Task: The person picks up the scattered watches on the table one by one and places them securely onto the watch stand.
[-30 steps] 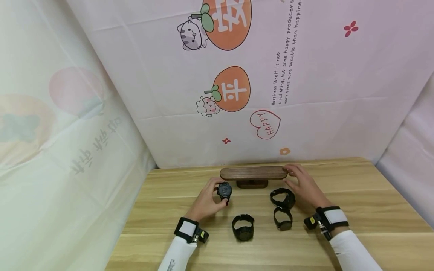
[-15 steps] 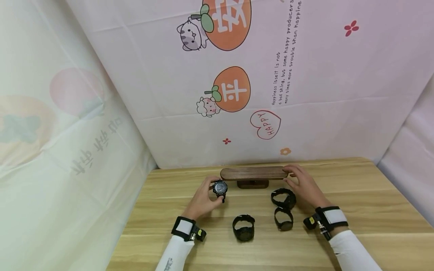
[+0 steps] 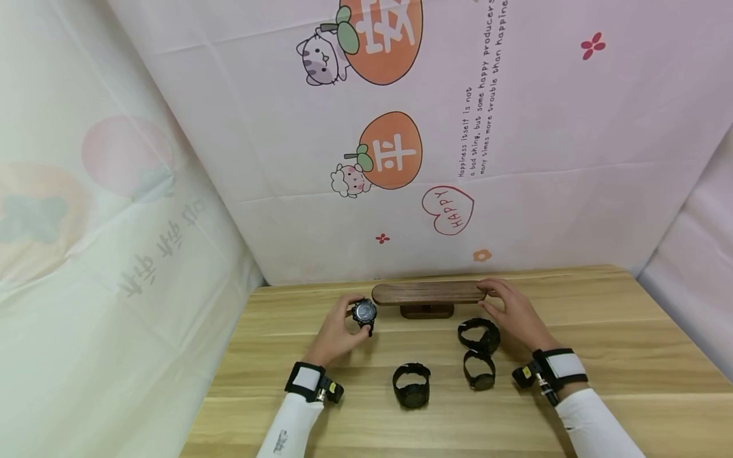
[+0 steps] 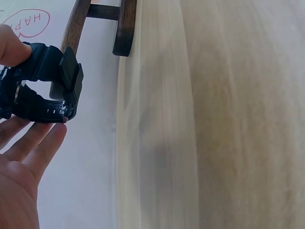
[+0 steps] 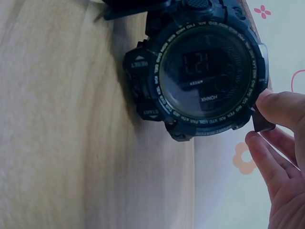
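My left hand [image 3: 338, 334] pinches a black digital watch [image 3: 364, 313] and holds it just off the left end of a dark wooden stand [image 3: 428, 293]. In the left wrist view the watch's strap [image 4: 45, 86] sits between thumb and fingers, with the stand [image 4: 78, 28] behind it. My right hand [image 3: 512, 312] holds the right end of the stand's bar. Another black watch [image 3: 478, 334] lies just left of that hand; its face [image 5: 207, 76] fills the right wrist view, beside my fingertips [image 5: 276, 107].
Two more black watches [image 3: 410, 385] [image 3: 478, 370] lie on the wooden table [image 3: 630, 356] in front of the stand. A printed cloth backdrop [image 3: 401, 140] hangs close behind the table, and cloth walls close in both sides.
My left hand has lifted the watch up and to the left, toward the left end of the stand. The right hand has stayed on the stand's right end.
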A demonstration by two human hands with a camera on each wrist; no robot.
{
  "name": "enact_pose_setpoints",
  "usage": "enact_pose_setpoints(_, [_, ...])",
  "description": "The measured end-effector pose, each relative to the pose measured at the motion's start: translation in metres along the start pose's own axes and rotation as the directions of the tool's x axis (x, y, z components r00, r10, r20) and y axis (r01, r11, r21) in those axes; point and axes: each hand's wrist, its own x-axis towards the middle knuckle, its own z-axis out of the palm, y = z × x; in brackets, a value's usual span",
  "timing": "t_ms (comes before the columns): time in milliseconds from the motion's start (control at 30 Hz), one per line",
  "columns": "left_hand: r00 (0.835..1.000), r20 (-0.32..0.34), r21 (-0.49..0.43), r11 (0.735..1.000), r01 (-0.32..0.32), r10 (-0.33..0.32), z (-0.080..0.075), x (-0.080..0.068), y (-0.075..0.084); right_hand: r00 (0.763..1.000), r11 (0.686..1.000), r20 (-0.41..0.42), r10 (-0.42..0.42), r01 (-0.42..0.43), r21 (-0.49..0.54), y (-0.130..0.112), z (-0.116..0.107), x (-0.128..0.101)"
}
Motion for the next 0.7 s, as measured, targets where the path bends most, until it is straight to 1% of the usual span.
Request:
enact_pose_setpoints(267, [1.0, -0.007, -0.015, 1.0, 0.017, -0.017, -0.004, 0.005, -0.003, 1.0, 1.0, -0.01, 0.002, -0.002, -0.004, 0.001, 0.0, 0.0])
enact_pose_setpoints(467, [1.0, -0.019, -0.013, 1.0, 0.024, -0.024, -0.006, 0.006, -0.007, 1.0, 1.0, 0.001, 0.022, -0.022, -0.002, -0.001, 0.0, 0.0])
enact_pose_setpoints(700, [0.999, -0.048, -0.026, 1.0, 0.011, -0.012, -0.006, 0.007, -0.011, 0.999, 0.999, 0.008, 0.046, -0.046, 0.008, -0.005, -0.001, -0.001])
